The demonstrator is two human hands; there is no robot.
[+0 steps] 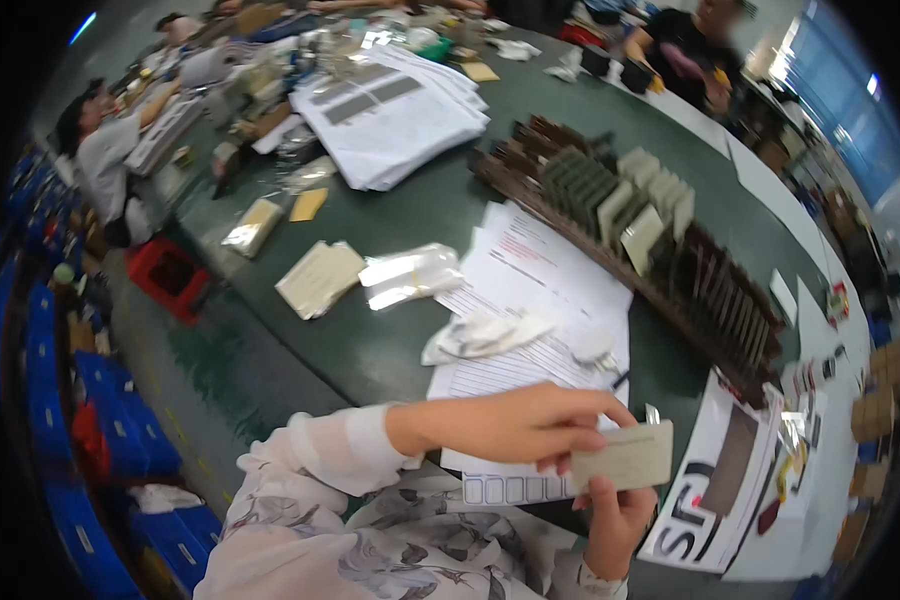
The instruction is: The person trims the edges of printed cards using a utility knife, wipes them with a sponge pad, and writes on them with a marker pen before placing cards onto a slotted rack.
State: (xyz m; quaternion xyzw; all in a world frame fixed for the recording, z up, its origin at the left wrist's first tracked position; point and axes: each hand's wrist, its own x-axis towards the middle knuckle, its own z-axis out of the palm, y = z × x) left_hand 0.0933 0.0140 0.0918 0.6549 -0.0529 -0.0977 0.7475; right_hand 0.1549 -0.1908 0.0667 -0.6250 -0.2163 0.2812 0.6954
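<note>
so i was standing near this green table [350, 355] & the landmark's the brown slotted rack [560, 223], w/ dark and pale cards upright in it. person at the table had a cream card [625, 460] up on their own side of the rack, nr its right end, well apart from it tho. left hand [515, 425] had its fingers closed on the card's left part, right hand [618, 520] pinched the bottom edge, thumb in front. so yeah, both hands gripping the same card.

printed sheets [530, 262] lay just beside the rack on the same side, w/ a crumpled white cloth [485, 335] on top. left of the rack: clear plastic packaging [410, 275], then a pile of cream cards [320, 280]. big paper stack [390, 135] sat nr the rack's far left end. someone in a black top [682, 50] was across the table, beyond the rack.
</note>
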